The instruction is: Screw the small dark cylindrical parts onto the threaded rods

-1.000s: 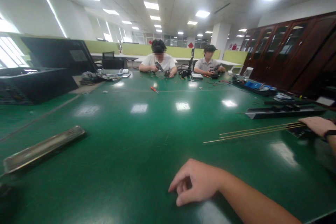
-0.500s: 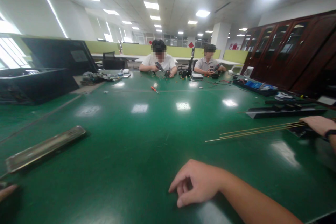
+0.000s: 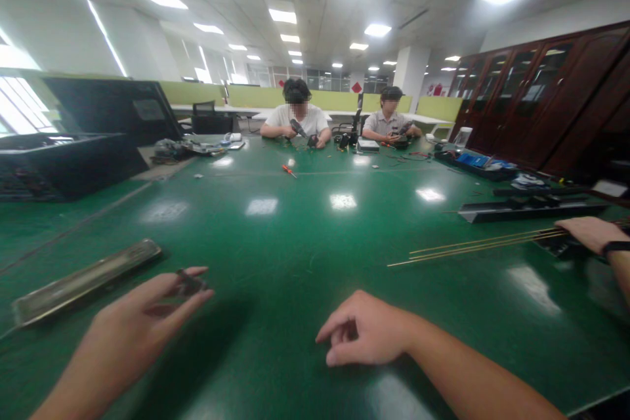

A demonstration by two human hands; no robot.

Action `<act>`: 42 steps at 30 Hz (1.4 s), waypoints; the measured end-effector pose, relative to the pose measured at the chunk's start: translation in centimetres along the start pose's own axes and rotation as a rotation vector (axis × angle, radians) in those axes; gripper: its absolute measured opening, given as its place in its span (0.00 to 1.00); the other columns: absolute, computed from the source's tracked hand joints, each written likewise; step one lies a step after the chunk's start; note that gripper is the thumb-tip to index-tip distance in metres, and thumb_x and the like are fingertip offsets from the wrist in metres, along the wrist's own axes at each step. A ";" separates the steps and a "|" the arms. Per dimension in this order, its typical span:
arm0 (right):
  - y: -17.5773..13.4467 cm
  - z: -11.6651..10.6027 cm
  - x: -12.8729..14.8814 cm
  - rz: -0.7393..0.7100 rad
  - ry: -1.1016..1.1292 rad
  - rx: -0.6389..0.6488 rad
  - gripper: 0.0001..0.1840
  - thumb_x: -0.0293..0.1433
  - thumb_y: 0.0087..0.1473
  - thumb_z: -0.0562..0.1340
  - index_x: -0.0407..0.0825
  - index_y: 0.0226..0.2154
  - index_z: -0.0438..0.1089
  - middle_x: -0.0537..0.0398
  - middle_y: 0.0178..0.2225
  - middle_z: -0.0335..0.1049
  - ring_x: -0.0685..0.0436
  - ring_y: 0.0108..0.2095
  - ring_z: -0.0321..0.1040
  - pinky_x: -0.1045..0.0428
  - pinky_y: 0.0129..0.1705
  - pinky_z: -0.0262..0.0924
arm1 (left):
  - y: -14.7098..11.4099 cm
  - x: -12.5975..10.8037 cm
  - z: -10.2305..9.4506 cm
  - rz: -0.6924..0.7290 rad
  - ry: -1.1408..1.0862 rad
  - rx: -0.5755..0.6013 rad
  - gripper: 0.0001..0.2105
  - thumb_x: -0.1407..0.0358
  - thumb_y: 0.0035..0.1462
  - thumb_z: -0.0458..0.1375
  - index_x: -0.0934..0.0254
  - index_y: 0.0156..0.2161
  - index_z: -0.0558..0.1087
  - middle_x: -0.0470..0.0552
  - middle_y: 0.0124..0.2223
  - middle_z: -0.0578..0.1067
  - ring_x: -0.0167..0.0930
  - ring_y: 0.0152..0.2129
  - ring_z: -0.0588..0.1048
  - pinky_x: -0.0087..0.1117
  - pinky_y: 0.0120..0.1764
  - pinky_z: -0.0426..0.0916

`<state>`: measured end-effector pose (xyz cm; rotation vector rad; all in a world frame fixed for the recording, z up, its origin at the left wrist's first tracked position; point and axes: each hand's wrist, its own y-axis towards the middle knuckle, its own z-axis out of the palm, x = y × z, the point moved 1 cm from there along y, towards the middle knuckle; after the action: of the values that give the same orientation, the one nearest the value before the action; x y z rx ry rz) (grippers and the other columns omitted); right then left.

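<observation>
My left hand (image 3: 132, 321) is over the table's left half, its thumb and fingers closed around a small dark metal-looking part (image 3: 191, 283). Blur and the fingers keep me from telling the part's exact kind. My right hand (image 3: 369, 328) rests low over the green table (image 3: 285, 243), fingers loosely curled, thumb and forefinger apart, nothing visible in it. Just beyond my left hand lies a long, shallow metal tray (image 3: 88, 281).
At the right edge another person's hand (image 3: 590, 233) rests on thin brass-coloured rods (image 3: 467, 251). Behind them lies a black metal channel (image 3: 522, 211). An orange screwdriver (image 3: 289, 171) lies further off. Two people sit across, one with a power drill (image 3: 297, 126).
My left hand has come in from the lower left edge toward the middle, carrying the small dark part. My right hand has hardly moved.
</observation>
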<state>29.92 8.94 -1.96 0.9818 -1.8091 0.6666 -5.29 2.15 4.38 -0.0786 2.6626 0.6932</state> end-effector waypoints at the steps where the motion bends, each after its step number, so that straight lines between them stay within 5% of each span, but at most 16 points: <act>1: 0.1 -0.2 0.0 0.010 0.015 -0.044 0.23 0.42 0.50 0.72 0.46 0.45 0.81 0.53 0.29 0.77 0.50 0.28 0.70 0.56 0.34 0.64 | 0.1 -1.4 0.9 0.077 -0.052 0.092 0.24 0.39 0.56 0.59 0.56 0.45 0.79 0.41 0.43 0.81 0.32 0.36 0.81 0.28 0.39 0.77; 5: 0.2 -1.2 -0.1 -0.005 0.121 -0.209 0.22 0.45 0.60 0.64 0.43 0.42 0.79 0.54 0.25 0.74 0.51 0.23 0.66 0.56 0.27 0.60 | -0.4 -8.0 4.3 0.374 -0.183 0.256 0.14 0.52 0.63 0.59 0.54 0.48 0.79 0.47 0.47 0.79 0.29 0.40 0.79 0.25 0.44 0.75; 9: 0.0 -1.8 -0.5 -0.104 0.155 -0.351 0.28 0.45 0.69 0.51 0.40 0.40 0.77 0.54 0.23 0.71 0.50 0.21 0.64 0.56 0.25 0.58 | -1.7 -11.6 6.6 0.448 -0.249 0.384 0.10 0.62 0.63 0.59 0.50 0.47 0.78 0.44 0.43 0.78 0.27 0.38 0.78 0.24 0.42 0.72; 14: -0.5 -1.9 0.0 -0.134 -0.047 -0.391 0.23 0.40 0.70 0.51 0.43 0.38 0.76 0.56 0.25 0.70 0.50 0.25 0.65 0.56 0.30 0.58 | -3.6 -11.4 8.0 0.352 -0.323 0.399 0.19 0.68 0.55 0.62 0.53 0.53 0.73 0.45 0.43 0.79 0.29 0.39 0.78 0.28 0.43 0.73; 16: -0.6 -1.7 0.6 -0.122 -0.116 -0.358 0.23 0.39 0.69 0.51 0.44 0.36 0.76 0.56 0.25 0.71 0.50 0.26 0.66 0.56 0.31 0.58 | -4.2 -11.0 8.2 0.328 -0.339 0.432 0.16 0.70 0.54 0.62 0.55 0.48 0.74 0.45 0.40 0.78 0.29 0.36 0.77 0.28 0.41 0.72; 29: -0.9 -0.9 1.6 -0.134 -0.298 0.011 0.25 0.39 0.68 0.52 0.45 0.25 0.69 0.58 0.23 0.65 0.51 0.26 0.61 0.55 0.32 0.53 | -4.8 -11.3 8.4 0.429 -0.485 0.592 0.10 0.70 0.57 0.64 0.56 0.44 0.76 0.45 0.40 0.78 0.27 0.36 0.76 0.25 0.39 0.69; 35: -1.0 -0.2 2.2 -0.117 -0.385 0.018 0.09 0.34 0.60 0.60 0.48 0.35 0.74 0.59 0.26 0.69 0.52 0.26 0.61 0.56 0.31 0.52 | -4.7 -11.1 8.9 0.429 -0.505 0.528 0.17 0.74 0.55 0.65 0.55 0.47 0.75 0.43 0.43 0.78 0.26 0.39 0.77 0.24 0.42 0.70; 42: -0.9 0.7 2.0 -0.153 -0.545 -0.035 0.09 0.33 0.57 0.61 0.47 0.27 0.69 0.59 0.23 0.69 0.51 0.24 0.58 0.55 0.29 0.49 | -4.9 -11.3 9.0 0.401 -0.511 0.459 0.15 0.75 0.53 0.67 0.56 0.43 0.75 0.41 0.41 0.79 0.25 0.37 0.77 0.24 0.42 0.70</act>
<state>29.84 7.27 -0.38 1.3549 -2.1699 0.2821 9.10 1.73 -0.77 0.6773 2.2747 0.1552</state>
